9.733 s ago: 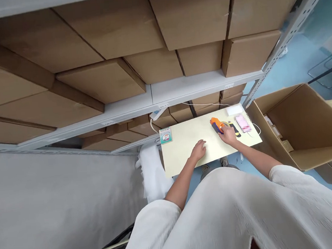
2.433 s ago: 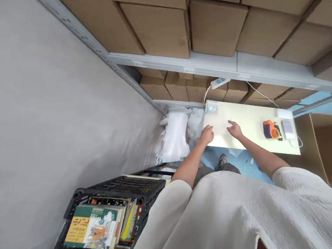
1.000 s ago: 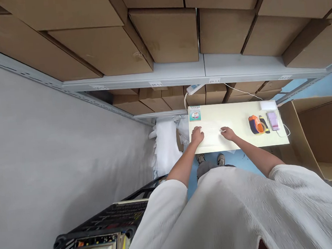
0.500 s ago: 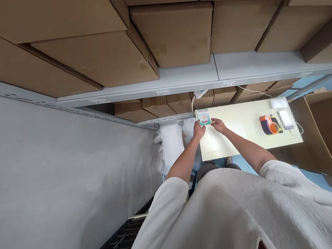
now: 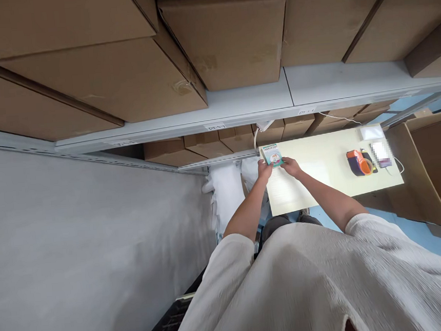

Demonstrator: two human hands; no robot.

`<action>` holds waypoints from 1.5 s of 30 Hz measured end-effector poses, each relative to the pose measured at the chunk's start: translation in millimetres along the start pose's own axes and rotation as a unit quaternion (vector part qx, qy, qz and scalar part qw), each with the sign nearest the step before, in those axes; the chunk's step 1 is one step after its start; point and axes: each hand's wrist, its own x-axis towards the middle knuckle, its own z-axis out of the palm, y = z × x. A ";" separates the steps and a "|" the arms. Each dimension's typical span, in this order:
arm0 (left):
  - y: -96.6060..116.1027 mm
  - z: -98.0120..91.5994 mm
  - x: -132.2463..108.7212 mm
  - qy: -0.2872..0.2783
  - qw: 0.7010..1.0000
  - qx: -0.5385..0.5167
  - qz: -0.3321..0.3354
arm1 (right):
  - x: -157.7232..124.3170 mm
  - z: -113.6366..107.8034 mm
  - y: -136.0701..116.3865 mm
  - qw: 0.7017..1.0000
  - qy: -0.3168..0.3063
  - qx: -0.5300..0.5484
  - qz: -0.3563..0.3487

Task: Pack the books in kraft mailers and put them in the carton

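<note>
Between my two hands is a small teal-and-white printed box (image 5: 272,155), over the left end of a pale yellow table (image 5: 314,178). Its front carries a line of print and a round picture, and one side face shows, so it has some thickness. My left hand (image 5: 264,170) grips the lower left corner with the thumb on the front. At the lower right corner, my right hand (image 5: 291,167) is closed on the edge, thumb toward the front. Most of the fingers behind the box are hidden.
An orange-and-dark tape dispenser (image 5: 359,163) lies on the table's right part, near a blurred-out phone-like item (image 5: 380,154) and a white packet (image 5: 371,132). A big open carton (image 5: 417,169) stands right. Shelves with cartons (image 5: 228,36) rise ahead; white bags (image 5: 226,185) and a grey wall (image 5: 95,238) lie left.
The box has tilted in my hands, so its side face now shows and its front is turned more to me. My right hand has come onto its lower right corner. The view has shifted slightly.
</note>
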 end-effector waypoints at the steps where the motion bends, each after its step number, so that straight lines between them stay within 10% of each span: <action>1: 1.4 0.1 1.2 0.000 1.000 -0.009 -0.018 | 0.1 -1.3 0.8 1.000 0.000 -0.001 0.001; 14: 15.4 11.2 -11.2 0.019 0.998 0.044 -0.029 | -5.7 -18.3 10.6 1.000 0.009 0.018 -0.014; 21: 17.4 69.8 -62.1 -0.022 0.999 -0.040 -0.020 | -36.5 -67.1 47.4 0.996 0.048 -0.067 -0.024; 32: -13.5 144.8 -127.7 -0.063 0.984 0.161 -0.032 | -83.0 -121.2 120.8 0.989 0.015 -0.139 0.053; 40: -22.1 141.3 -130.3 -0.021 0.981 0.186 -0.050 | -78.6 -124.1 132.7 0.987 -0.083 -0.138 -0.013; 45: -18.9 135.7 -143.2 0.019 0.973 0.230 -0.016 | -76.3 -136.3 142.5 0.991 0.015 -0.129 0.036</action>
